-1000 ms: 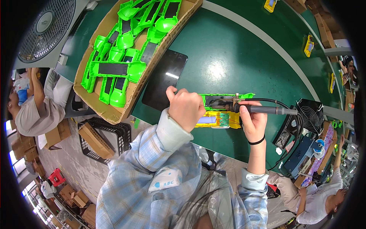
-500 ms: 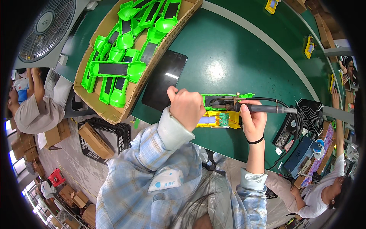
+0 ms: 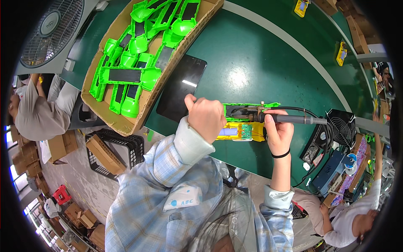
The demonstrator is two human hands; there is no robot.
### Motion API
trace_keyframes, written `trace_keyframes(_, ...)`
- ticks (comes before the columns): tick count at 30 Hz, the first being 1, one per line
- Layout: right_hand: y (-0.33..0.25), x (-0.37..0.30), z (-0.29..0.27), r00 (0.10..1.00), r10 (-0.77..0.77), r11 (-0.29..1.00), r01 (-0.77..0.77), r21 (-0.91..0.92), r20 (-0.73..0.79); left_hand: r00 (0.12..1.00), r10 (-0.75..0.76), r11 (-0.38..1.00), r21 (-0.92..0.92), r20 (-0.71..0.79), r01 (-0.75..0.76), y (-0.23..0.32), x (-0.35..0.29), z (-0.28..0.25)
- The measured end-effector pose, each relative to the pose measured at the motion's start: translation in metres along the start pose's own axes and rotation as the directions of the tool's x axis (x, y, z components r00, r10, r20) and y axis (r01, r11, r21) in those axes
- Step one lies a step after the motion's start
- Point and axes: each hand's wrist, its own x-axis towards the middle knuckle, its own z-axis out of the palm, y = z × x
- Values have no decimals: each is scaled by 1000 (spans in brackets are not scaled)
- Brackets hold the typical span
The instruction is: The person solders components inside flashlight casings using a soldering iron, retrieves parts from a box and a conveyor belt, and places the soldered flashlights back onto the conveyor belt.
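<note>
The right hand [image 3: 280, 135] grips a soldering iron [image 3: 300, 120] over a green shell [image 3: 245, 104], right of centre; the left hand [image 3: 205, 119] is clenched, contents hidden. Adjacent yellow housing [image 3: 257, 133] lies open, seemingly unfinished.

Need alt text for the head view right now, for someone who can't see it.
A person's right hand holds a corded tool over an open green casing, the left hand curled at the casing's left end. Beside it lies an open yellow casing with a circuit board. A cardboard box of green shells sits left, beside a black panel.
</note>
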Motion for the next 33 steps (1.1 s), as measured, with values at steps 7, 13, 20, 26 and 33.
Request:
trace_keyframes(7, -2, -2, -1, 1000, 11, 1000, -12, 10, 28, 1000, 1, 1000, 20, 3, -1, -2, -2, 0)
trace_keyframes(13, -3, -6, -3, 999, 9, 995, -6, 95, -31, 1000, 12, 999, 43, 1, -12, -2, -2, 1)
trace_keyframes(20, 0, -6, -4, 1000, -10, 999, 10, 33, -12, 996, 52, 998, 39, -73, -49, -5, -5, 6)
trace_keyframes(26, 0, -6, -1, 1000, -2, 999, 2, 48, 5, 998, 40, 999, 34, -49, -38, -3, -4, 4)
trace_keyframes(33, 2, -9, -2, 1000, -5, 1000, 5, 25, 3, 998, 40, 999, 25, -46, -39, -4, -5, 4)
